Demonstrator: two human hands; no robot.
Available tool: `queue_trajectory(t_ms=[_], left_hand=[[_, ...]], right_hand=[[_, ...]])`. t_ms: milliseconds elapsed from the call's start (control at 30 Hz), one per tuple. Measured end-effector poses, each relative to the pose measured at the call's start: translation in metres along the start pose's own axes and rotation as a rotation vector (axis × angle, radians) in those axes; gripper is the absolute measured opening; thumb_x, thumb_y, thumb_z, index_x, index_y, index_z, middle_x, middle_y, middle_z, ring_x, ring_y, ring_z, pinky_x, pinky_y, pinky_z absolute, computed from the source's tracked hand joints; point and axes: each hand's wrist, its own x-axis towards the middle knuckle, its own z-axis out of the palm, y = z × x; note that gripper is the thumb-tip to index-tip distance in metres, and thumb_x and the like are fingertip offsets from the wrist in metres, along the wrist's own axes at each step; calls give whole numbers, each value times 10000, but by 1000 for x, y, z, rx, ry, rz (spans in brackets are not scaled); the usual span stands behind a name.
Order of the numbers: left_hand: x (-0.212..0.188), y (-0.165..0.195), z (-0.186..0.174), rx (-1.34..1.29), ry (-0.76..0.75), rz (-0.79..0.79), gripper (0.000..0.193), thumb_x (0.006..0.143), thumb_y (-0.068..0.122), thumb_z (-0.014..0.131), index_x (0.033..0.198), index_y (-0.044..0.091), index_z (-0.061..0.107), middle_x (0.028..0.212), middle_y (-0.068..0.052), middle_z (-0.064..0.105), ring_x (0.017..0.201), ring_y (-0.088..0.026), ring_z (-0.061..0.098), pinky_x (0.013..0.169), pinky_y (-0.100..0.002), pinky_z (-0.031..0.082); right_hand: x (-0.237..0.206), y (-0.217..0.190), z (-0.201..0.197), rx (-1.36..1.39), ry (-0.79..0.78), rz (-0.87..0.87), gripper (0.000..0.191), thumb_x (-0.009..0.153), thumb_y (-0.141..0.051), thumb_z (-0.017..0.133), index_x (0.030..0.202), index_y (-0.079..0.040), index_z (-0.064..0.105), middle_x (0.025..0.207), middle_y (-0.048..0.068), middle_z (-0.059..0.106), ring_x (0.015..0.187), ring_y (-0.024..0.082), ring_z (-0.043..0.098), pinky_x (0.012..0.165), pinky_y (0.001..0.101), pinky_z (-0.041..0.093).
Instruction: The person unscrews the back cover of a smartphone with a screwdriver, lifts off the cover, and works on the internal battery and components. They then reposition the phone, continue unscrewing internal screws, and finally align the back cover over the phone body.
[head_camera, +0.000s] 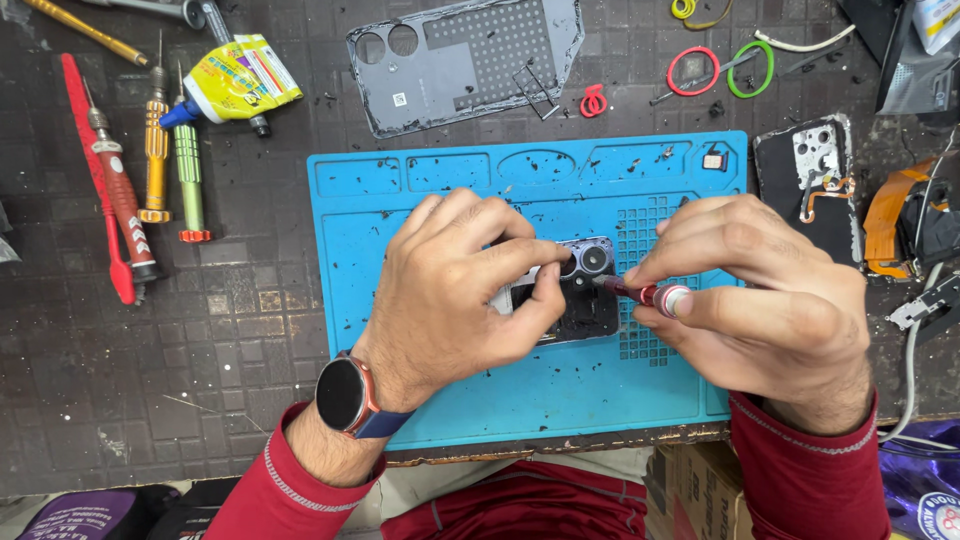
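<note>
L hand (455, 285) pinching opened phone (572, 295) on blue mat (400, 300) | R hand (760, 295) gripping red screwdriver (645, 293), tip pointing left at camera end | phone's long axis hidden.

Matt blue rubbery mat (450, 390), glossy glass lenses on opened phone (590, 300).

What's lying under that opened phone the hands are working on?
The opened phone lies on a blue work mat speckled with debris. The left hand covers its left part, so whatever lies beneath there cannot be seen.
</note>
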Motion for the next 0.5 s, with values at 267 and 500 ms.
queue_trajectory(t_ms=[267,500], left_hand=[[0,-4,3,45,-18,24,124,926,205,817,1026,140,784,885,18,630,823,-195,585,765,-359,445],[1,-4,3,43,-55,44,139,911,237,826,1004,147,776,870,26,616,801,-183,568,742,-353,431]], right_hand=[[-5,0,-2,-19,31,43,323,694,70,859,825,-38,585,888,151,713,796,281,688,732,409,572],[-21,17,-10,56,192,-138,352,780,18,815,962,-59,524,948,126,690,750,258,693,683,399,611]])
